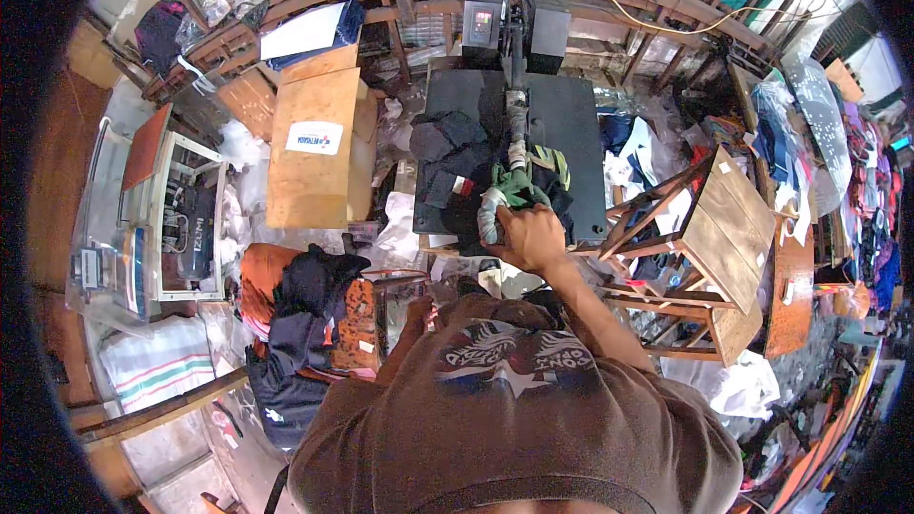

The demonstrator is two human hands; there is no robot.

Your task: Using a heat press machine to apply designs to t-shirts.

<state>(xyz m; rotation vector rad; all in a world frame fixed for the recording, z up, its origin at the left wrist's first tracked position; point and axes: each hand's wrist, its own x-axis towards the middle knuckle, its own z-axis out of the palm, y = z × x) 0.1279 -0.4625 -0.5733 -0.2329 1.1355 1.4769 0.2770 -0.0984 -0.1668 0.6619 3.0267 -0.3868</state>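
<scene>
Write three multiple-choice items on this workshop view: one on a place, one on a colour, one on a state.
1. Where is the wooden stool?
A. right of the press
B. left of the press
C. on the press

2. What colour is the cloth wrapped on the press handle?
A. green
B. red
C. yellow

3. What is the right hand doing?
A. hanging free
B. gripping the handle
C. resting on the stool

Answers: 1 A, the stool stands right of the press; 2 A, the wrapping is green; 3 B, the fingers close round the handle.

Daylight was bright and even, glaring at the upper right; fisheye bending and dark corners ringed the frame.
</scene>
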